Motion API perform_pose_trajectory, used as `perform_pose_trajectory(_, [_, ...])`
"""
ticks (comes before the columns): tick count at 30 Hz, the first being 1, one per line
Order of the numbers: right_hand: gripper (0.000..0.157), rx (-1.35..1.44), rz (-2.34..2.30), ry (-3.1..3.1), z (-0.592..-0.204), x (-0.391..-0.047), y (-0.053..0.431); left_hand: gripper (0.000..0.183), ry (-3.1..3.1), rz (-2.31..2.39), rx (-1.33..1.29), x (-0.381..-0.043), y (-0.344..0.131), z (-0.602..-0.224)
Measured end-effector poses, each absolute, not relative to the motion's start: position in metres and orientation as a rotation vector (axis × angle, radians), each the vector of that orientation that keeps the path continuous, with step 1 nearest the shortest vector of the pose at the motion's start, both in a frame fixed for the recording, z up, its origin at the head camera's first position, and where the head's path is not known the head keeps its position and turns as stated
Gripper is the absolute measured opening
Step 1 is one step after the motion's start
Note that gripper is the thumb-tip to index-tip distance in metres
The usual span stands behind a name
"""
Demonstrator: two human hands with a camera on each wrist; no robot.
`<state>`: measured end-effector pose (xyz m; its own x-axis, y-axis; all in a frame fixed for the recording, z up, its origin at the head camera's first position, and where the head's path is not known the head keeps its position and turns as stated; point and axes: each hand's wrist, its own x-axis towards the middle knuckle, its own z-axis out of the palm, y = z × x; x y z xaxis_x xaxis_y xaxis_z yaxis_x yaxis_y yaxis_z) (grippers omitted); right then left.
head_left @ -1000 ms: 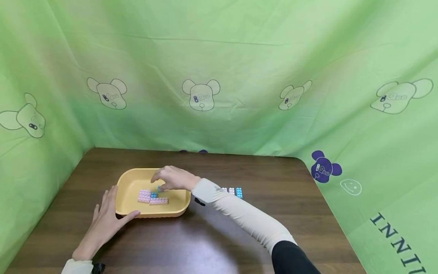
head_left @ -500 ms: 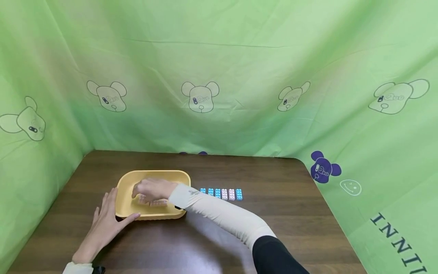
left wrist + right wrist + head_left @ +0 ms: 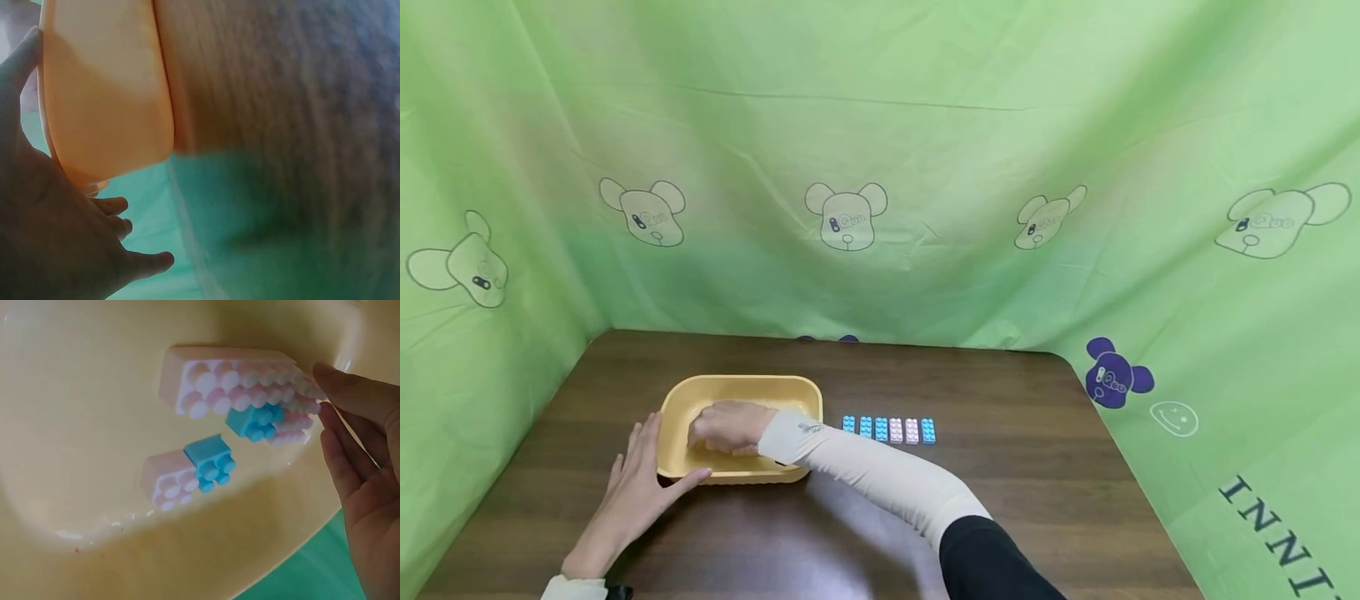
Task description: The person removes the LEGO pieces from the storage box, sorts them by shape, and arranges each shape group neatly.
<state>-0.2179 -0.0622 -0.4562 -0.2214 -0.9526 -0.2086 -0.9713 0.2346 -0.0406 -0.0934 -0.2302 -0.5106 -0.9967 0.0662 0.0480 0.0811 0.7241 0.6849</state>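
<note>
My left hand (image 3: 636, 487) steadies the yellow tray (image 3: 793, 396) at its near left corner, thumb along the front rim and straight fingers at the left side. In the left wrist view the tray's outer wall (image 3: 106, 112) meets that hand. My right hand (image 3: 733, 423) reaches down inside the tray. Seen from the right wrist, its thumb and fingertips pinch the far end of a long pink building brick (image 3: 231, 362). Beside it lie a blue brick (image 3: 255, 422) and more pink studs. A small pink brick (image 3: 169, 478) touches another blue brick (image 3: 210, 461).
A row of blue bricks (image 3: 866, 427) and pink bricks (image 3: 912, 430) stands on the wooden table (image 3: 1000, 500), right of the tray. Green cloth (image 3: 925, 275) with bear-head drawings hangs around the table.
My right hand has moved left and down into the tray, onto the pink bricks. Its sleeve has uncovered the row of bricks on the table. My left hand has stayed at the tray.
</note>
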Motion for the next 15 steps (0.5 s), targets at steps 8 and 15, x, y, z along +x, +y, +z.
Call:
perform_pose_trajectory(8, [0.027,-1.813,0.217,2.317,-0.4610,-0.2178,-0.0647,0.122,-2.883,-1.158,-0.124,-0.0939,-0.2293,-0.5120])
perform_pose_trajectory(15, [0.024,-1.803,0.151,2.266,-0.4550,-0.2233,-0.0622,0.122,-2.897,-1.161,-0.114,-0.0955,-0.2302,-0.5122])
